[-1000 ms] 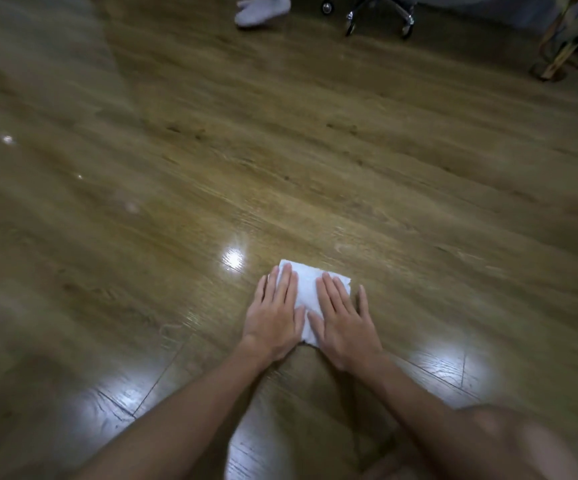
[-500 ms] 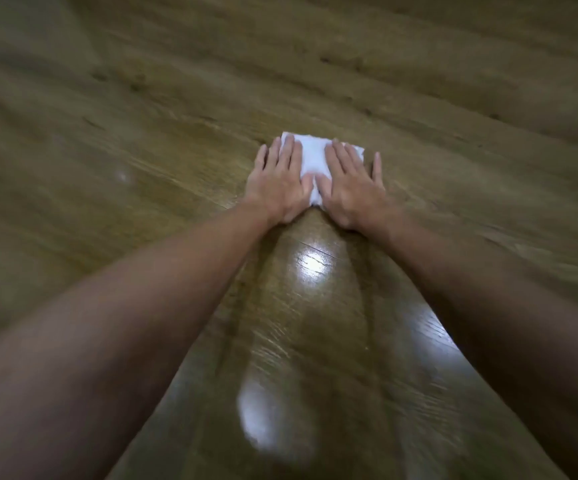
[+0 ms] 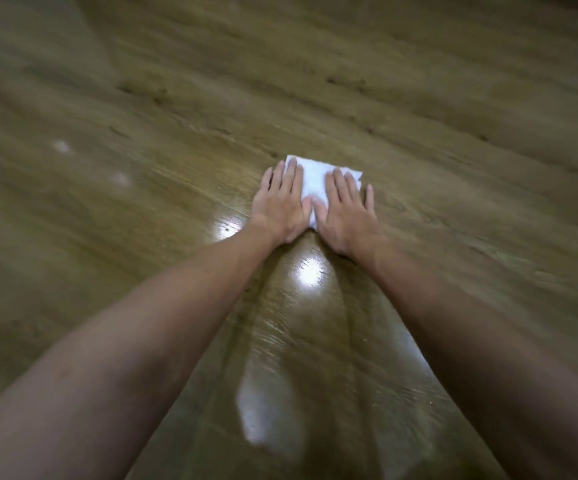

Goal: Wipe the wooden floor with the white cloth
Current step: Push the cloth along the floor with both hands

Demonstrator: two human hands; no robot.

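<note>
A folded white cloth (image 3: pixel 316 177) lies flat on the wooden floor (image 3: pixel 460 126), a little above the middle of the head view. My left hand (image 3: pixel 278 206) presses palm-down on its left half. My right hand (image 3: pixel 345 213) presses palm-down on its right half, with the little finger on bare wood. The fingers of both hands lie spread and point away from me. The thumbs nearly meet over the cloth's near edge. Both arms are stretched out straight. Only the cloth's far strip and a wedge between my hands show.
A glossy wet streak (image 3: pixel 301 341) with bright light reflections runs on the planks from the cloth back towards me, between my forearms. A few pale reflections (image 3: pixel 61 146) dot the floor at the left. Brown planks fill the view on every side.
Both hands pushed the cloth away from me as my arms straightened. Over the last half second the cloth sits lower in view. The white-socked foot and chair wheels are out of view.
</note>
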